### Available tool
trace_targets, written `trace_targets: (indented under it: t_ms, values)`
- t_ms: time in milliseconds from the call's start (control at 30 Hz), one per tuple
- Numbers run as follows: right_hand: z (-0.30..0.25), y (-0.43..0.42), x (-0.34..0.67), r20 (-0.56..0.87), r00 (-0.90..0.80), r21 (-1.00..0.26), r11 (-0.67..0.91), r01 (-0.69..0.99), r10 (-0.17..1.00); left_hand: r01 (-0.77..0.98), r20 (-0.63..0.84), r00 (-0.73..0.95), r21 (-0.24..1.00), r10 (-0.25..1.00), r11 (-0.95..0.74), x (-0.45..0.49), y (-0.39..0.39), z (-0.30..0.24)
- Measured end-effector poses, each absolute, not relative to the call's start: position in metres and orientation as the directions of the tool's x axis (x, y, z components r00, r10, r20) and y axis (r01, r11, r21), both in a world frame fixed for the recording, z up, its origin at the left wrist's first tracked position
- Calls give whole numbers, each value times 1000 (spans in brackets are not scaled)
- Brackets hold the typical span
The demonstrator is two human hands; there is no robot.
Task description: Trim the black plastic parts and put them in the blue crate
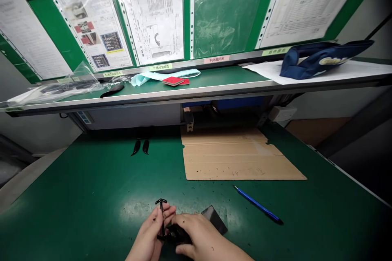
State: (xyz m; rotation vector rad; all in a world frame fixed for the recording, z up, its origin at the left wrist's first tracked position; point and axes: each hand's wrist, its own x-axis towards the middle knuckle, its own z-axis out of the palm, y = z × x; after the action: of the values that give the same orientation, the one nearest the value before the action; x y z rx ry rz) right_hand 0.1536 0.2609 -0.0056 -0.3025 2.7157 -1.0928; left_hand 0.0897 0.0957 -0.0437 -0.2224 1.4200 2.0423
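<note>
Between the thumb and fingers of my left hand (149, 228) is a thin black plastic rod (162, 217) with a short crossbar at its top, held upright. My right hand (199, 232) is closed around a glossy black plastic part (177, 234), mostly covered by the fingers. Rod and part meet near the rod's lower end; whether they are joined I cannot tell. Just beyond my right hand, a dark flat rectangular piece (216, 219) lies on the green table (92, 204). Two small curved black parts (136, 147) rest side by side farther back on the left.
A brown cardboard sheet (235, 161) with dark crumbs lies at the back. To the right is a blue pen (259, 204). The shelf (220, 83) above carries a light blue strip (147, 78), red pads (173, 81), a plastic bag (73, 85) and a navy cloth item (306, 63).
</note>
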Motion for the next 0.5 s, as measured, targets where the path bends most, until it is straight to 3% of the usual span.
trace_targets:
  t_ms: [100, 233, 333, 433, 500]
  values:
    - [-6, 255, 156, -107, -961, -736, 670, -97, -256, -730, -614, -682, 600, 397, -326, 91, 98, -33]
    - [-27, 239, 151, -185, -981, -513, 857, 47, -57, -811, -763, -580, 509, 283, -290, 91, 102, -34]
    - [-40, 248, 148, -153, -982, -463, 870, 171, 112, -775, -773, -608, 527, 183, -349, 69, 82, -36]
    - [-43, 276, 152, -144, -954, -549, 781, 298, 263, -596, -674, -739, 662, -12, -455, 14, 26, -22]
    - [-43, 295, 159, -187, -941, -627, 703, 335, 281, -482, -628, -749, 735, -210, -477, -26, -18, -7]
